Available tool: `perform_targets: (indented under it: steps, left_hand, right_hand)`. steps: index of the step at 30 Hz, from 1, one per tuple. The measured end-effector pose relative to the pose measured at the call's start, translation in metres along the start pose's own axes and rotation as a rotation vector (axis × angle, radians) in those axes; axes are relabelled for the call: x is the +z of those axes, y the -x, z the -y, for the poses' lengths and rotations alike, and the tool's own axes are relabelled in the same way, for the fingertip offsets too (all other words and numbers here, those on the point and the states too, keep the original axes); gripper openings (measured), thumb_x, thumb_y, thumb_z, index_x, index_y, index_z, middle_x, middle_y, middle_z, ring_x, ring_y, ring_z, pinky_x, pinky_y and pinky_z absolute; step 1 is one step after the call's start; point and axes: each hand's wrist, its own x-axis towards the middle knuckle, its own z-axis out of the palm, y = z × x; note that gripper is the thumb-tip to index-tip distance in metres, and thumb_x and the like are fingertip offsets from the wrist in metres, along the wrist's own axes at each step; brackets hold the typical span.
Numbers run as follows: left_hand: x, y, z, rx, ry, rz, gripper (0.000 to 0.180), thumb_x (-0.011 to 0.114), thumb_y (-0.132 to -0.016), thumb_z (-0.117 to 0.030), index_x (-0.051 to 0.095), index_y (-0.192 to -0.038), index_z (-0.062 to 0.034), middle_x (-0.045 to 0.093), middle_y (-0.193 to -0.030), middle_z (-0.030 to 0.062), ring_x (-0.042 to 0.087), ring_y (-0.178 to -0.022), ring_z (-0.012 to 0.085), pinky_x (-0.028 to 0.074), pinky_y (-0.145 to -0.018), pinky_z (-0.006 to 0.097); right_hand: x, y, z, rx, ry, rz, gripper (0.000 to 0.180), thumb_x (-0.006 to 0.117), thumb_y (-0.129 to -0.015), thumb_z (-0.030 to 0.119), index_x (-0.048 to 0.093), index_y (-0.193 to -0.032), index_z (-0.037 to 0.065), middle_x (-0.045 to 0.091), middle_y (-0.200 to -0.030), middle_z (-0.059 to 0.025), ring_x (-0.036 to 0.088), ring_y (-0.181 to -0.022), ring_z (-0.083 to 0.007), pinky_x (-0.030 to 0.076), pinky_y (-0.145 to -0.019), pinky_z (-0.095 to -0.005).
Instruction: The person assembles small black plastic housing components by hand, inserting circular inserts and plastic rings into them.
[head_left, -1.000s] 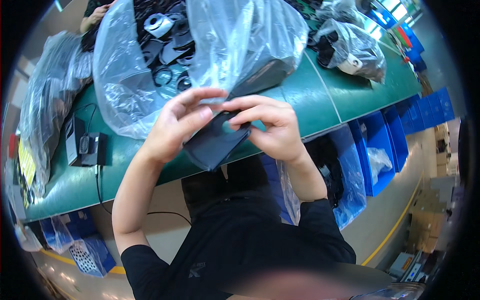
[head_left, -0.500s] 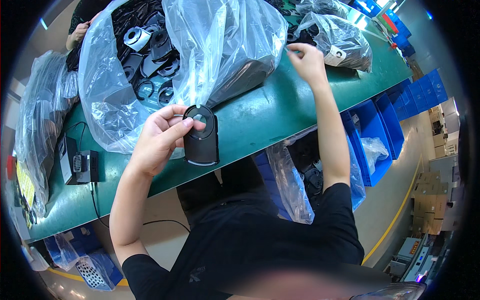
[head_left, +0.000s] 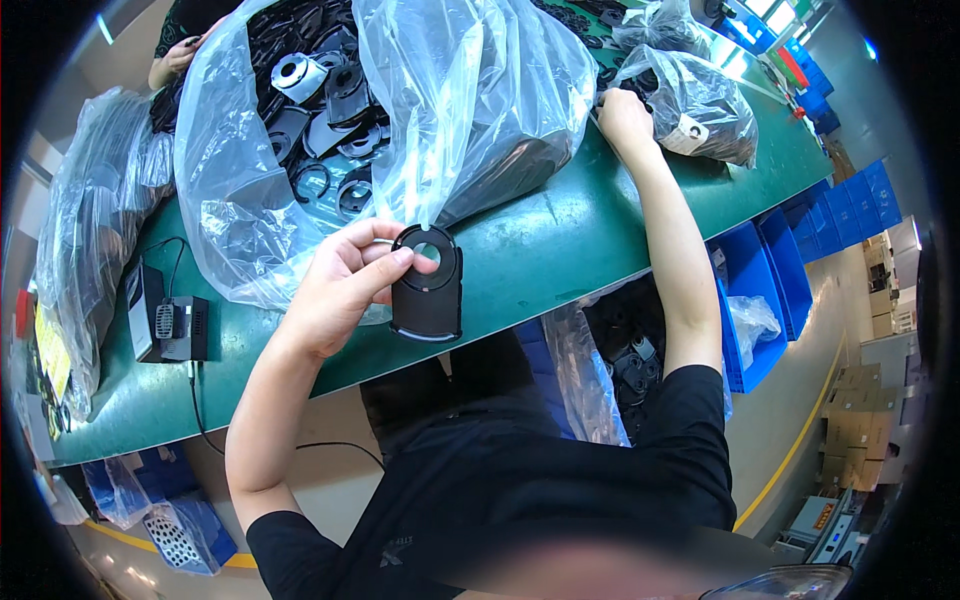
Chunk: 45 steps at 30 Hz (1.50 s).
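My left hand pinches a black plastic cover by its ring-shaped upper end. The cover has a round hole, a straight-sided body and a curved lower edge, and it hangs above the table's near side. My right hand is stretched out to the far right, at several small black parts between two clear bags. Its fingers are curled and their tips are partly hidden, so what they hold cannot be made out. Ahead of my left hand, a large open clear bag is full of black plastic parts, with a silver-grey one on top.
The green table also carries a tied bag, another full bag and a black box-shaped device with a cable. Blue bins stand along the right edge. Another person's hand is at the far left.
My right hand has moved closer to the small black parts, its fingers curling downward. My left hand still holds the black cover; the whole view has shifted slightly.
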Motion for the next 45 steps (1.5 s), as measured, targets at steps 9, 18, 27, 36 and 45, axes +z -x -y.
perform_targets:
  steps: [9,18,27,36,45]
  left_hand:
    - [-0.002,-0.002,0.005,0.035,0.046,-0.015,0.025,0.059,-0.086,-0.009,0.05,-0.108,-0.0002,0.065,-0.09,0.0106,0.064,-0.079,0.0133,0.055,-0.067,0.026]
    - [0.001,-0.002,0.004,0.04,0.05,-0.023,0.027,0.058,-0.086,-0.009,0.05,-0.109,0.0012,0.064,-0.095,0.0116,0.064,-0.084,0.0139,0.055,-0.068,0.027]
    - [0.0,0.003,0.01,0.036,0.001,-0.074,0.035,0.053,-0.091,-0.019,0.047,-0.119,0.0007,0.063,-0.104,0.01,0.063,-0.087,0.0146,0.054,-0.072,0.027]
    - [0.006,0.001,0.006,0.135,0.11,0.007,0.033,0.056,-0.087,-0.014,0.051,-0.116,0.0,0.062,-0.099,0.0061,0.061,-0.082,0.0111,0.051,-0.069,0.024]
    - [0.005,0.005,0.002,0.113,-0.064,-0.047,0.034,0.061,-0.085,-0.016,0.053,-0.115,-0.0004,0.066,-0.092,0.0032,0.055,-0.071,0.0024,0.041,-0.057,0.015]
  right_hand:
    - [-0.008,0.027,-0.01,-0.085,-0.204,-0.446,0.02,0.049,-0.086,0.017,0.063,-0.088,0.003,0.06,-0.09,-0.0163,0.059,-0.085,-0.0362,0.048,-0.075,-0.0437]
    - [-0.03,0.073,-0.005,0.001,-0.717,-0.346,0.02,0.057,-0.084,0.016,0.064,-0.092,-0.002,0.059,-0.065,-0.0073,0.057,-0.06,-0.019,0.044,-0.056,-0.03]
    - [-0.104,0.178,0.1,-0.152,-1.448,0.373,0.013,0.058,-0.086,0.008,0.063,-0.091,-0.003,0.052,-0.063,0.0038,0.042,-0.054,-0.0005,0.032,-0.046,-0.0177]
    - [-0.097,0.183,0.147,-0.264,-1.368,0.392,0.015,0.061,-0.084,0.009,0.064,-0.086,-0.005,0.061,-0.072,-0.0024,0.054,-0.064,-0.0036,0.044,-0.054,-0.0192]
    - [-0.084,0.184,0.153,-0.351,-1.407,0.23,0.021,0.065,-0.081,0.006,0.062,-0.098,-0.003,0.062,-0.079,-0.0021,0.056,-0.068,-0.0052,0.045,-0.059,-0.0182]
